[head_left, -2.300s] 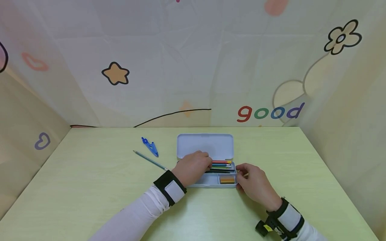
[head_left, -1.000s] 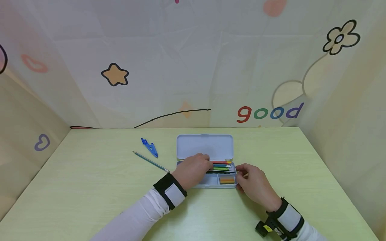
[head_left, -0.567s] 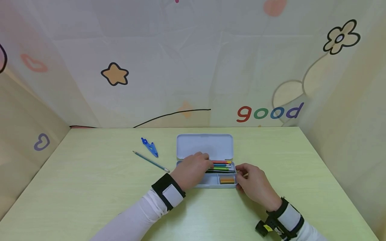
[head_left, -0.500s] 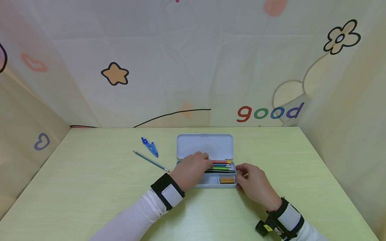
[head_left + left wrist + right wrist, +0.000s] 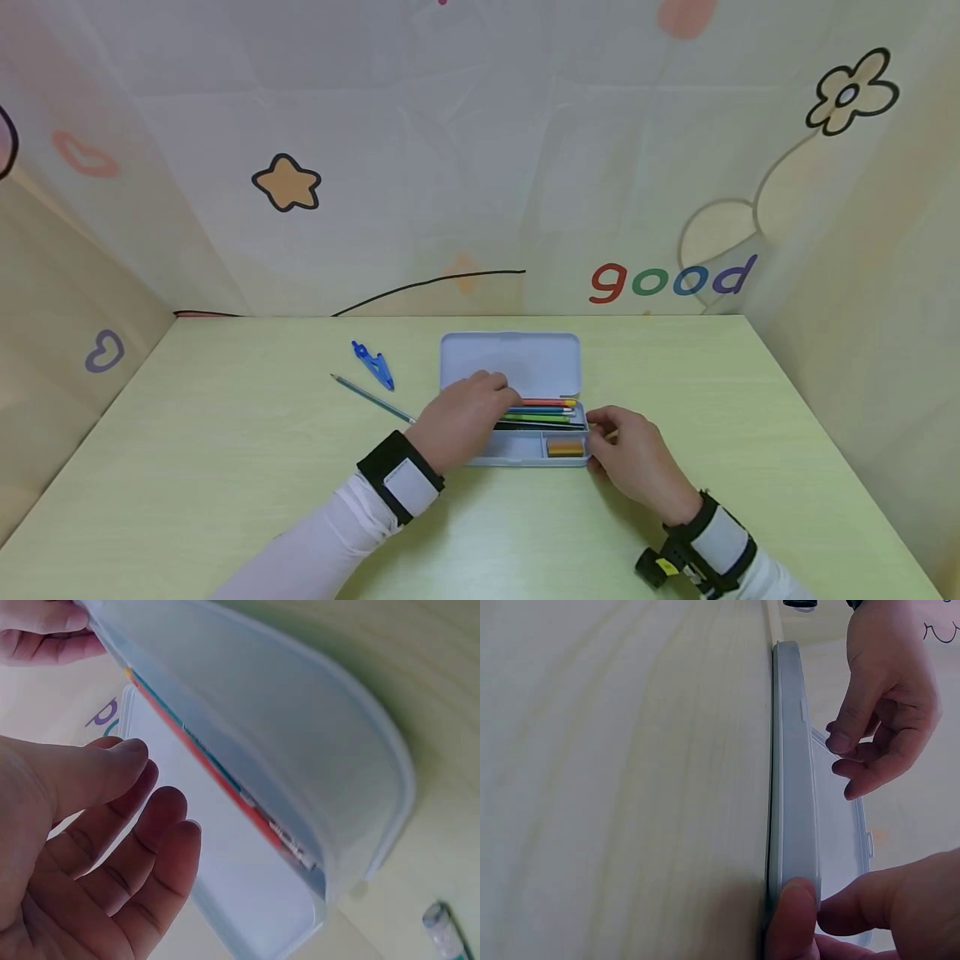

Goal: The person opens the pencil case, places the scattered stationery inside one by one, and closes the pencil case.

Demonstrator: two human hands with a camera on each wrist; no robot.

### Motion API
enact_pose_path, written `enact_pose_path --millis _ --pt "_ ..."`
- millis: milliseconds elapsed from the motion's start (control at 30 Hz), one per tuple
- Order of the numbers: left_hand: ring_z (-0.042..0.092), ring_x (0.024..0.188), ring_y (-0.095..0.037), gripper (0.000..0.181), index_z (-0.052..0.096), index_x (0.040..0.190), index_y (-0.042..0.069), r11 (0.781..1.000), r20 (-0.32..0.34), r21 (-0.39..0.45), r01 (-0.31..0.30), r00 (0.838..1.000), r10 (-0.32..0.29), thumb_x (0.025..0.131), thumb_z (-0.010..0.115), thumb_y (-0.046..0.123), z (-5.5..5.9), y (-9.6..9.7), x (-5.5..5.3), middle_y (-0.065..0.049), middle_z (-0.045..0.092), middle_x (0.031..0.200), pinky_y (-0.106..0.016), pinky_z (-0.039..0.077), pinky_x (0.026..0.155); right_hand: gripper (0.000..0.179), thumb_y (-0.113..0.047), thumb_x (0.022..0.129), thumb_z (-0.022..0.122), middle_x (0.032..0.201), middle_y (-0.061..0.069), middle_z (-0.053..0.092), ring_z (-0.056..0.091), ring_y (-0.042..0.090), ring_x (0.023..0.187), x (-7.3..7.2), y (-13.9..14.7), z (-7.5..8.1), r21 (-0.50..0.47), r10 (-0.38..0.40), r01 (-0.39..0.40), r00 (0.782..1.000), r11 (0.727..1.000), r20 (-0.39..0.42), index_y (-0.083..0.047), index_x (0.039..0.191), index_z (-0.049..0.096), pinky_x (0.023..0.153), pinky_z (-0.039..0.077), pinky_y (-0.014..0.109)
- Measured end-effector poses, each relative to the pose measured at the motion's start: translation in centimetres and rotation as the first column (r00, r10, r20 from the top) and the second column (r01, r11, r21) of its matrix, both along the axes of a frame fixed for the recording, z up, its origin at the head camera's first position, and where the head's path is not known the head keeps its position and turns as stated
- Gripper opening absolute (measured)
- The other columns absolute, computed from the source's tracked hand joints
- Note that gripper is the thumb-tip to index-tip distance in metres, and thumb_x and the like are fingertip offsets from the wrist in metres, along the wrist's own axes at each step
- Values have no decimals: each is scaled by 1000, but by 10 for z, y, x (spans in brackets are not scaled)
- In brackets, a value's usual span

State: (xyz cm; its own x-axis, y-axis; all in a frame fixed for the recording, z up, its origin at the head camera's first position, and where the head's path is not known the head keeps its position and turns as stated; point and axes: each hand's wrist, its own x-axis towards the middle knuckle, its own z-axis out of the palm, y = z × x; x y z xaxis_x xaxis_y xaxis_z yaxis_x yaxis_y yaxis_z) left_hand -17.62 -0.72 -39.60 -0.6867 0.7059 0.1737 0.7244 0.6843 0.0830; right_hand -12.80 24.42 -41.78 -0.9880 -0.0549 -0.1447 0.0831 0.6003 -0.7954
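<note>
A white pencil case [image 5: 510,454] lies on the table with its lid [image 5: 517,358] folded back. Several pencils lie lengthwise inside, among them a red pencil [image 5: 546,402], a green pencil [image 5: 555,418] and dark ones nearer the front. My left hand [image 5: 463,421] hovers above the case's left half. In the left wrist view its loosely bent fingers [image 5: 169,862] and thumb stand apart with nothing between them. At the case's right end, my right hand [image 5: 641,458] pinches the side wall between thumb and fingers, as the right wrist view shows.
A small tan-and-brown block [image 5: 564,449] sits in the case's front right compartment. To the left of the case lie a teal pencil [image 5: 371,398] and a blue compass [image 5: 372,365]. Behind the table [image 5: 225,467] hangs a printed cloth backdrop [image 5: 420,167].
My left hand has shifted left and slightly back from the pencils, so more of their length shows. The right hand keeps its hold on the case's end.
</note>
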Motion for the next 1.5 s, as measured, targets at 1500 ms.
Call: enact_pose_path --millis 1500 --pt "66 110 -27 42 73 125 3 978 -35 108 -181 982 185 89 70 -19 10 -107 -2 -9 69 119 -36 59 93 35 -6 102 59 99 11 65 63 18 72 -1 -1 1 1 -10 10 1000 1000 25 8 134 61 59 55 28"
